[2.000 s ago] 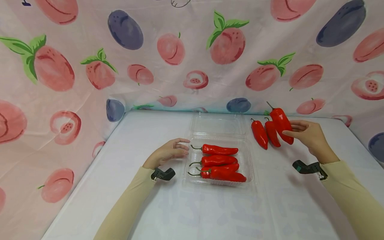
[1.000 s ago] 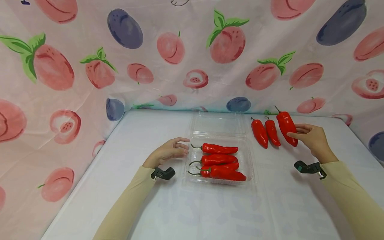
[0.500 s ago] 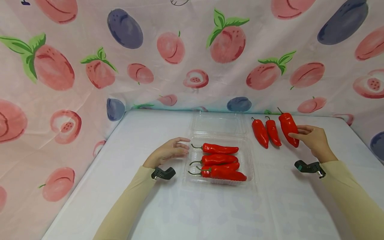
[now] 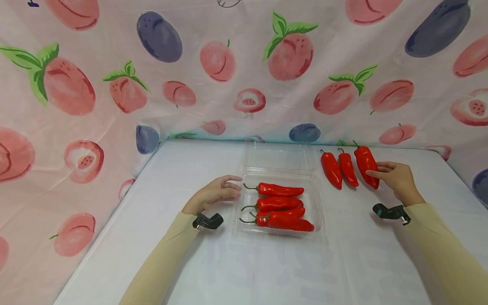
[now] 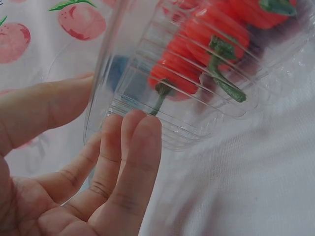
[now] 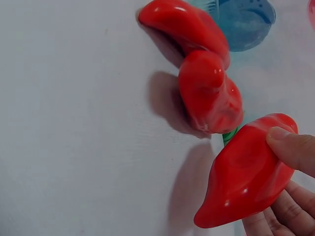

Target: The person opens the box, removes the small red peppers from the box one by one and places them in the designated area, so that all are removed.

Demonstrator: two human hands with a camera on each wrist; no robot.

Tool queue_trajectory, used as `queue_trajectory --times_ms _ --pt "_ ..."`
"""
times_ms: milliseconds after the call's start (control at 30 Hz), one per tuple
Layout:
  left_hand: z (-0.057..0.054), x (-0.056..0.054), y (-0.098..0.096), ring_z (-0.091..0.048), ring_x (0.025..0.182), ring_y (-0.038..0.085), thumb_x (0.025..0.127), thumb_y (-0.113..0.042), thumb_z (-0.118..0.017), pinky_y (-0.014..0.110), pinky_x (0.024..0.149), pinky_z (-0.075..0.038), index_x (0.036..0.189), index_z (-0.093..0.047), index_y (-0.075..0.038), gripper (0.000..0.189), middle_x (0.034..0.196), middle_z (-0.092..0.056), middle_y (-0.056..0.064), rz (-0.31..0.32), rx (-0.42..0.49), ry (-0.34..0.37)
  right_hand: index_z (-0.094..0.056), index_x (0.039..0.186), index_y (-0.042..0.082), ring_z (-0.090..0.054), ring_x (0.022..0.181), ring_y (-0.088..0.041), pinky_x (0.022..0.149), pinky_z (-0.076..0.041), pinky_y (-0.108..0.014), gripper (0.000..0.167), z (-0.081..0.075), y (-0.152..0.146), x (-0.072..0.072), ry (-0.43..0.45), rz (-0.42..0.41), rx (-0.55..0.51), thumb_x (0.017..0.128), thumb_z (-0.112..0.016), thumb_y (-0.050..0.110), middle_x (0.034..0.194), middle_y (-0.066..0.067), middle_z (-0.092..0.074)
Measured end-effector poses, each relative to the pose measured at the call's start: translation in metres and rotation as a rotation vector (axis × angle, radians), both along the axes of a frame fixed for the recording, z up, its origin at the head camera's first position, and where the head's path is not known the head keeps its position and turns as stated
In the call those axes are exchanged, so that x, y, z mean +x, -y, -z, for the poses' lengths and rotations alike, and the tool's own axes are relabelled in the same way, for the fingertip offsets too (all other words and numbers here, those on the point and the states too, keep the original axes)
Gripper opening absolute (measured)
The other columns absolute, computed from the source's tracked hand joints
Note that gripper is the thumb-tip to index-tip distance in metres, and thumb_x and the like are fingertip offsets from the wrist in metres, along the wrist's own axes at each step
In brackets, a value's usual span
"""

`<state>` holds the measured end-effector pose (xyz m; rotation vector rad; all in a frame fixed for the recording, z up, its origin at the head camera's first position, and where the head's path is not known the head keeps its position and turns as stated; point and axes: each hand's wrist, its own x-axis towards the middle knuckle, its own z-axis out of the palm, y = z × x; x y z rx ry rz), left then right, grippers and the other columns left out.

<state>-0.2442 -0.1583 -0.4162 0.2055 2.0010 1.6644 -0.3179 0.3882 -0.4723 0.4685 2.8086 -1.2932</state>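
My right hand (image 4: 398, 180) pinches a red pepper (image 4: 367, 167) between thumb and fingers at the back right. In the right wrist view, the thumb lies on top of this pepper (image 6: 251, 172), whose shadow falls on the cloth. Left of it lie a slim red pepper (image 4: 347, 169) and another red pepper (image 4: 331, 170). My left hand (image 4: 213, 195) has its fingertips at the left wall of a clear plastic clamshell box (image 4: 318, 199). Several red peppers (image 4: 280, 203) lie inside, green stems pointing left. In the left wrist view, extended fingers (image 5: 140, 162) touch the box's ribbed wall.
The transparent lid (image 4: 277, 157) is folded back behind the box, flat on the white tablecloth (image 4: 267, 271). A fruit-printed cloth (image 4: 244, 51) hangs at the back and left side. Dark wrist cameras (image 4: 207, 221) sit below both hands.
My right hand has shifted the held pepper right, off the slim pepper it overlapped, then lowered it slightly toward the table. The left hand and box have stayed put.
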Motion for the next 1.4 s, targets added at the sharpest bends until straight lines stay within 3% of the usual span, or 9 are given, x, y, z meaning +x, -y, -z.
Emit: queue_trajectory --times_ms 100,267,367,400,633,833,1100,1233,1400 --pt "0.0 0.0 0.0 -0.062 0.087 0.007 0.088 -0.005 -0.059 0.03 0.09 -0.053 0.139 -0.039 -0.002 0.055 0.117 -0.056 0.018 -0.003 0.009 0.003 -0.034 0.143 0.003 -0.036 0.123 -0.041 0.094 -0.043 -0.055 0.098 -0.011 0.008 0.006 0.024 0.012 0.002 0.074 -0.057 0.069 0.138 -0.026 -0.044" --pt "0.0 0.001 0.0 -0.062 0.086 0.007 0.088 -0.004 -0.059 0.029 0.089 -0.053 0.138 -0.039 -0.002 0.054 0.114 -0.056 0.014 -0.001 0.016 -0.003 -0.034 0.142 -0.002 -0.04 0.119 -0.041 0.087 -0.047 -0.048 0.085 -0.044 0.032 0.025 0.064 0.023 -0.026 0.083 -0.061 0.053 0.137 -0.028 -0.044" --pt "0.0 0.002 0.0 -0.061 0.086 0.007 0.088 -0.005 -0.059 0.029 0.089 -0.053 0.138 -0.038 -0.001 0.054 0.113 -0.056 0.014 0.002 0.019 -0.005 -0.032 0.142 -0.005 -0.039 0.122 -0.043 0.089 -0.047 -0.047 0.082 -0.056 0.042 0.034 0.075 0.01 -0.039 0.086 -0.059 0.049 0.136 -0.03 -0.043" --pt "0.0 0.002 0.0 -0.061 0.086 0.007 0.088 -0.005 -0.059 0.029 0.089 -0.053 0.139 -0.038 -0.001 0.054 0.113 -0.056 0.014 0.003 0.021 -0.004 -0.031 0.142 -0.007 -0.037 0.123 -0.045 0.095 -0.043 -0.052 0.082 -0.058 0.043 0.036 0.075 -0.004 -0.051 0.087 -0.059 0.048 0.136 -0.032 -0.042" --pt "0.001 0.001 0.0 -0.061 0.086 0.008 0.088 -0.004 -0.059 0.029 0.089 -0.053 0.138 -0.039 -0.001 0.054 0.108 -0.057 0.009 0.002 0.023 0.001 -0.032 0.141 -0.007 -0.037 0.124 -0.044 0.097 -0.043 -0.052 0.081 -0.056 0.044 0.037 0.082 0.001 -0.047 0.087 -0.058 0.048 0.136 -0.032 -0.042" --pt "0.002 0.0 0.0 -0.061 0.086 0.008 0.088 -0.005 -0.059 0.03 0.089 -0.053 0.138 -0.04 -0.002 0.054 0.107 -0.057 0.008 0.002 0.013 -0.001 -0.034 0.14 -0.007 -0.037 0.124 -0.044 0.09 -0.046 -0.046 0.08 -0.055 0.045 0.036 0.088 0.004 -0.037 0.087 -0.058 0.048 0.134 -0.032 -0.044" --pt "0.002 0.001 0.0 -0.06 0.087 0.009 0.088 -0.007 -0.06 0.031 0.091 -0.052 0.138 -0.04 -0.002 0.054 0.111 -0.057 0.011 -0.003 0.007 -0.007 -0.034 0.141 -0.005 -0.04 0.123 -0.042 0.098 -0.045 -0.051 0.08 -0.041 0.037 0.024 0.109 0.048 -0.041 0.087 -0.059 0.048 0.135 -0.03 -0.045" --pt "0.001 0.002 0.0 -0.06 0.087 0.009 0.088 -0.008 -0.061 0.032 0.091 -0.052 0.137 -0.04 -0.003 0.054 0.112 -0.058 0.012 -0.004 0.005 -0.008 -0.032 0.142 -0.006 -0.036 0.127 -0.044 0.102 -0.041 -0.052 0.072 -0.051 0.045 0.029 0.138 0.069 -0.067 0.09 -0.058 0.038 0.137 -0.031 -0.042" --pt "0.001 0.002 0.0 -0.06 0.087 0.009 0.088 -0.007 -0.061 0.032 0.091 -0.052 0.137 -0.041 -0.003 0.054 0.113 -0.058 0.013 -0.008 0.001 -0.003 -0.032 0.142 -0.006 -0.036 0.127 -0.044 0.104 -0.039 -0.052 0.072 -0.051 0.046 0.029 0.139 0.063 -0.072 0.09 -0.058 0.038 0.137 -0.031 -0.042"
